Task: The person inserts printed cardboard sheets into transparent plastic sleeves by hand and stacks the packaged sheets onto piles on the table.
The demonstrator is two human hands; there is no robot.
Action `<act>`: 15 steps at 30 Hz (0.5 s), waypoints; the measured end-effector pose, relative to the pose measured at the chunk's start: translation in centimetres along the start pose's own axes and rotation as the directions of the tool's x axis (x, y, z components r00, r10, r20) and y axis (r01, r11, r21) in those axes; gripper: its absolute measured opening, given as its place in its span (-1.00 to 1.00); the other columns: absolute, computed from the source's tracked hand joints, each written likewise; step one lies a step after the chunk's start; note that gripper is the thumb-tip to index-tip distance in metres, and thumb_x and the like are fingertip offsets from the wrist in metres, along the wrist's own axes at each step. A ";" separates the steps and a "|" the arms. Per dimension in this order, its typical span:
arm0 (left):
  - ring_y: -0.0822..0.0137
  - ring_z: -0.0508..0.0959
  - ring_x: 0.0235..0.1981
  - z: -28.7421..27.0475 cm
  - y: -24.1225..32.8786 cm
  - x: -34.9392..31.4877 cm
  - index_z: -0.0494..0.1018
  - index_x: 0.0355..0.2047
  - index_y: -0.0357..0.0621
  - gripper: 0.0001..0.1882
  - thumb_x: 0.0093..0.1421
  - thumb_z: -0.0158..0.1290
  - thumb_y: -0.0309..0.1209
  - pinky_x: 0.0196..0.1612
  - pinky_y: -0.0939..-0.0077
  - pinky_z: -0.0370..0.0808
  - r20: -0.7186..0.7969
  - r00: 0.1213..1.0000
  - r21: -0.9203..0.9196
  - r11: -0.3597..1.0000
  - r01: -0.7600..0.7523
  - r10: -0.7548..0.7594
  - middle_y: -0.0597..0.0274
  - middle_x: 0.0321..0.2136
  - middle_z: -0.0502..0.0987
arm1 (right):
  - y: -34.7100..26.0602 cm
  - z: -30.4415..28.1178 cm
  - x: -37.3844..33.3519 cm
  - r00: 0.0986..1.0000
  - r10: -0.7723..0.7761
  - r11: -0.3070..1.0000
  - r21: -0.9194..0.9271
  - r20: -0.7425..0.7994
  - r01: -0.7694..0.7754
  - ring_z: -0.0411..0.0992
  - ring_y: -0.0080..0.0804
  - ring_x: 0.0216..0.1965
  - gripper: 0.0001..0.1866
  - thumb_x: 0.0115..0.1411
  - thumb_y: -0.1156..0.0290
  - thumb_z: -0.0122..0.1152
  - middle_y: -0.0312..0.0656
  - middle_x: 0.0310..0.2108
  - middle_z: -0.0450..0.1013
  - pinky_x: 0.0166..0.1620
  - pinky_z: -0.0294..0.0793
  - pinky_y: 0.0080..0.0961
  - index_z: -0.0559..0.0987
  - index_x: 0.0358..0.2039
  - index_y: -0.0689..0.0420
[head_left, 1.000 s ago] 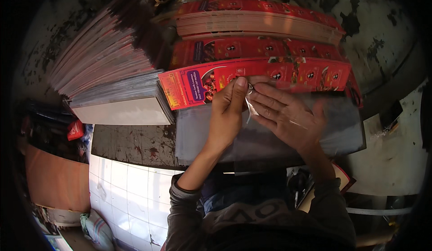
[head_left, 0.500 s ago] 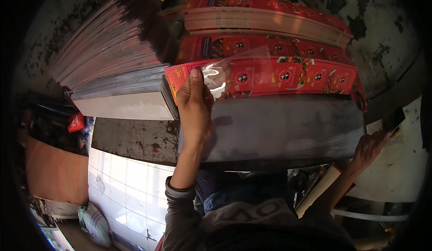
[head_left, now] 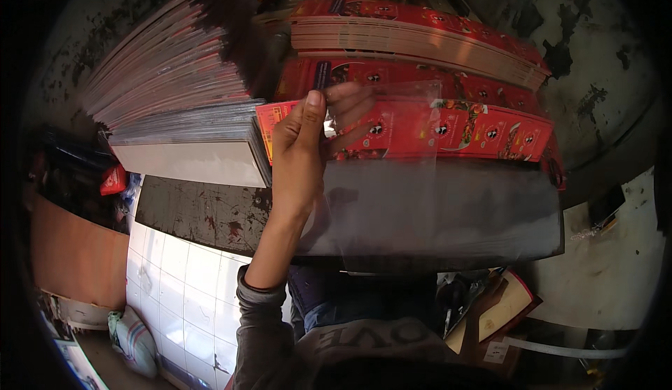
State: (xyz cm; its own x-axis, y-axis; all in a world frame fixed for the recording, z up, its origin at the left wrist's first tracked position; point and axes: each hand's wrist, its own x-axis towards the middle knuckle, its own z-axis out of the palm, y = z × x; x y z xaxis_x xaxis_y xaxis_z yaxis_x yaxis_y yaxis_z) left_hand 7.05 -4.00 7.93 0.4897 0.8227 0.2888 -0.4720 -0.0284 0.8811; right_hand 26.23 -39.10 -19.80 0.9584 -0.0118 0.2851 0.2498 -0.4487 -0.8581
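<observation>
My left hand is raised at the middle, its thumb in front of a clear plastic sheet and its fingers showing through from behind. That sheet hangs over a red printed strip with food pictures. Below the strip lies a wide grey, glossy plastic-covered surface. Just left of my hand stands a thick stack of thin sheets, fanned out at its far side, with a pale front face. My right hand is out of view.
Behind the strip stand bundles of red printed strips. A scratched dark table edge shows at the left, above white floor tiles. A brown board and a striped sack stand lower left; a pale board lies right.
My right hand has left the view at the right. My left hand's fingers have spread behind the clear sheet, whose right edge has shifted rightward. The whole view has shifted slightly.
</observation>
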 end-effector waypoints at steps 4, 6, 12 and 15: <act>0.12 0.45 -0.07 -0.1 0.5 -0.1 0.33 -0.10 -0.42 -0.52 0.31 -0.34 -0.19 -0.07 0.29 0.47 0.064 0.998 0.015 1.000 -0.027 0.026 -0.09 -0.13 0.43 | 10.6 1.1 -5.3 0.865 -0.139 0.952 -0.176 0.483 0.251 0.37 -0.29 -0.26 -0.62 0.20 0.26 -0.07 -0.06 -0.30 0.39 -0.14 0.33 -0.48 0.35 -0.06 0.24; 0.12 0.44 -0.06 0.0 0.4 0.1 0.33 -0.10 -0.40 -0.52 0.31 -0.35 -0.19 -0.07 0.29 0.47 0.067 0.997 0.028 0.999 -0.027 0.025 -0.08 -0.13 0.43 | 10.2 1.7 -3.9 0.555 0.056 0.985 -0.137 0.830 0.105 0.38 -0.25 -0.24 -0.58 0.19 0.26 -0.05 -0.03 -0.27 0.40 -0.12 0.34 -0.46 0.31 -0.01 0.23; 0.11 0.44 -0.05 0.7 -0.2 0.2 0.34 -0.10 -0.37 -0.51 0.30 -0.34 -0.16 -0.07 0.30 0.46 0.196 0.980 0.043 0.999 0.029 -0.036 -0.05 -0.12 0.43 | -13.2 1.2 2.4 -0.451 -0.332 0.942 0.319 0.828 -0.109 0.38 -0.44 -0.10 -0.38 0.08 0.09 0.11 -0.05 -0.16 0.43 -0.07 0.36 -0.50 0.31 0.04 0.28; 0.12 0.43 -0.04 0.6 0.4 -0.5 0.34 -0.10 -0.37 -0.51 0.30 -0.33 -0.15 -0.06 0.30 0.45 0.174 0.983 0.066 0.997 0.050 -0.061 -0.05 -0.12 0.43 | -22.4 3.2 4.4 0.017 -0.729 0.637 0.687 0.684 -0.349 0.37 -0.31 -0.07 -0.36 0.07 0.07 0.13 0.01 -0.13 0.38 -0.08 0.38 -0.41 0.33 0.01 0.33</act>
State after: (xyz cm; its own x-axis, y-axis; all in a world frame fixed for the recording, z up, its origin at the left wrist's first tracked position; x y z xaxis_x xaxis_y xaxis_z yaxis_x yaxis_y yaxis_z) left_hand 7.08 -4.77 8.32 0.6380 0.7113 0.2951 -0.3973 -0.0242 0.9174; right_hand 25.25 -26.24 -0.68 -0.0712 0.9384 0.3380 -0.0802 0.3324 -0.9397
